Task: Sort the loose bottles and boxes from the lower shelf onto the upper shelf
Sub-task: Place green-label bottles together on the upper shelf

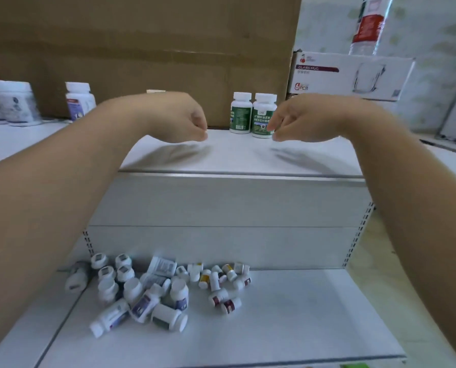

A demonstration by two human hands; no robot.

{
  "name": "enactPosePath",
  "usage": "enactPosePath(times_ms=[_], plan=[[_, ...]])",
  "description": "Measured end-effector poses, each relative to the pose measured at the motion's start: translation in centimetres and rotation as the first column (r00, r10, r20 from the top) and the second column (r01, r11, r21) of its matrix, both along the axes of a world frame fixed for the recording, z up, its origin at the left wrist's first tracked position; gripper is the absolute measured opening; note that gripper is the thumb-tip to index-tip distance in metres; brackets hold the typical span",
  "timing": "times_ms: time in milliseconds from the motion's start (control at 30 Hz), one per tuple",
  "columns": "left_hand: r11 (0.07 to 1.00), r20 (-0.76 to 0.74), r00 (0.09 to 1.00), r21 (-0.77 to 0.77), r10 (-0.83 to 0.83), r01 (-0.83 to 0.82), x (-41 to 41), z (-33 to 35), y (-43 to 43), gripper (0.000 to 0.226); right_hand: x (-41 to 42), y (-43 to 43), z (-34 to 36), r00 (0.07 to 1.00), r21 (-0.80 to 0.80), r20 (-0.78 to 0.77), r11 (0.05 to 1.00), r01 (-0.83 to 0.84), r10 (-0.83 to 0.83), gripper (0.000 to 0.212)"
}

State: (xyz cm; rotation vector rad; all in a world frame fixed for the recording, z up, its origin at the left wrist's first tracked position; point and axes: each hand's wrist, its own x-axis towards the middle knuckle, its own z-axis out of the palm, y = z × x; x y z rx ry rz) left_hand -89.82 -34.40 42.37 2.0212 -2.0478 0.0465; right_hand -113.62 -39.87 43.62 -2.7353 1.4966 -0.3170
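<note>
Both bare arms reach over the upper shelf [237,158]. The left hand [180,120] hangs above the white surface with its fingers curled loosely inward; its grip holds nothing. The right hand [298,120] mirrors it, fingers bent and drooping, its grip likewise holding nothing, with the fingertips just beside the nearer of the two green-label bottles [264,115]. Whether they touch that bottle cannot be told.

Those two green-label bottles stand upright side by side at the back of the upper shelf, between the hands, in front of a big cardboard box [142,49]. To the right of that box lies one white glass mug box [351,75], and one clear water bottle [367,25] with a red label stands on it. Far left on the same level stand one purple-label bottle [79,102] and a blurred cluster of white tubs [8,102], whose count cannot be made out.

On the lower shelf [288,322] the loose goods lie in a heap toward the left and back. About ten larger white bottles [142,301] lie or stand jumbled there, four of them upright with caps facing up near the back wall. Roughly ten small bottles [221,282] sit to their right, two with dark red labels [228,305] lying nearest the front. One small white box [163,266] leans among them; a second may lie under it. The right half of the lower shelf is bare.
</note>
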Motion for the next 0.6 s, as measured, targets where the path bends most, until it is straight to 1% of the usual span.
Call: enactPosePath(times_ms=[133, 333, 433, 533, 600], plan=[[0.999, 0.012, 1.000, -0.020, -0.024, 0.025, 0.1, 0.1, 3.6, 0.021, 0.7, 3.5, -0.7, 1.000, -0.026, -0.012, 1.000, 0.001, -0.001, 0.027], [0.999, 0.023, 0.999, -0.044, -0.027, 0.028, 2.9, -0.7, 11.7, 0.022, 1.8, 11.0, -1.8, 0.998, -0.080, -0.024, 0.996, 0.050, -0.052, 0.032], [0.995, 0.012, 0.999, -0.087, -0.041, 0.042, 4.4, -1.9, 16.3, 0.017, 2.6, 15.4, -2.8, 0.997, -0.056, -0.017, 0.996, 0.069, -0.070, 0.031], [0.984, 0.038, 0.996, -0.156, -0.076, 0.081, 5.8, -3.8, 20.1, 0.015, 3.5, 19.3, -4.5, 0.997, -0.005, 0.016, 0.997, 0.071, -0.071, 0.032], [0.988, 0.073, 0.994, -0.125, -0.080, 0.089, 6.7, -5.4, 22.1, 0.014, 4.2, 21.5, -6.1, 0.998, 0.039, 0.027, 0.997, 0.062, -0.063, 0.033]])
